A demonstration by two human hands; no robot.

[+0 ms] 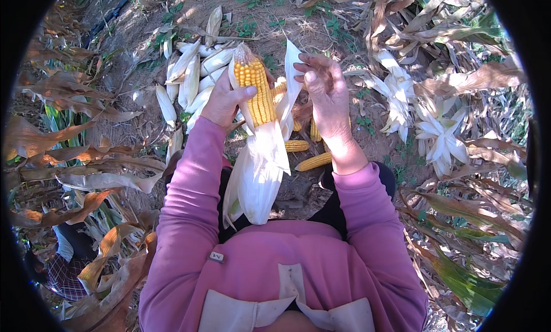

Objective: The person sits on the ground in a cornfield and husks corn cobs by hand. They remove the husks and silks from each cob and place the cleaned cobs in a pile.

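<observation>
My left hand (228, 97) grips a partly husked ear of corn (255, 89), its thumb lying across the yellow kernels. The ear's tip points away from me, with dried silk on it. Pale husk leaves (264, 177) are folded back and hang towards my lap. One separate husk leaf (292, 71) stands up to the right of the ear. At that leaf's right edge are the curled fingertips of my right hand (325, 86); whether they pinch it is not clear. Bare corn cobs (316, 161) with yellow kernels lie on the ground beneath my hands.
Several ears in pale husks (189, 80) are heaped on the soil (142, 69) ahead and left. Emptied husks (441, 134) lie at the right. Dry corn plants (77, 147) flank both sides. Plaid cloth (66, 276) shows at lower left, seemingly another person's clothing.
</observation>
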